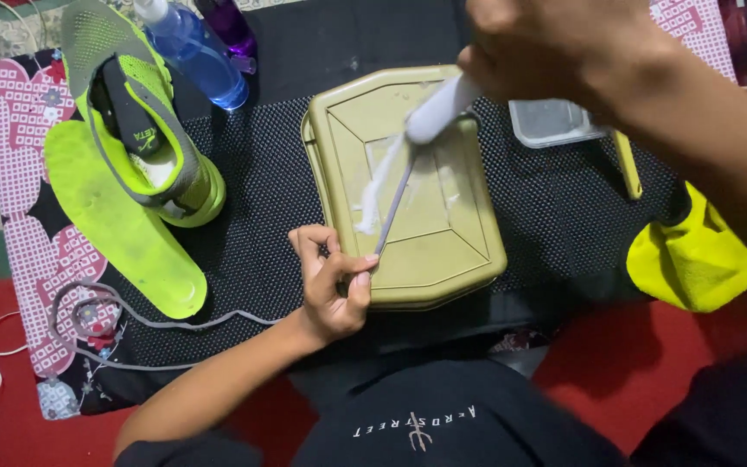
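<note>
Right hand grips a brush; left hand fingers pinch the grey shoelace taut over the olive lid—keep tension.

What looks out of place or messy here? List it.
White foam is smeared across the olive lid, where the left hand pins a grey shoelace and the right hand scrubs. The green insole lies beside its shoe.

A neon-green sneaker stood on my black mesh mat, its loose green insole lying just left of it. Behind the sneaker lay a blue spray bottle and a purple bottle. Far right of the sneaker sat a clear plastic tub and a yellow cloth.
</note>
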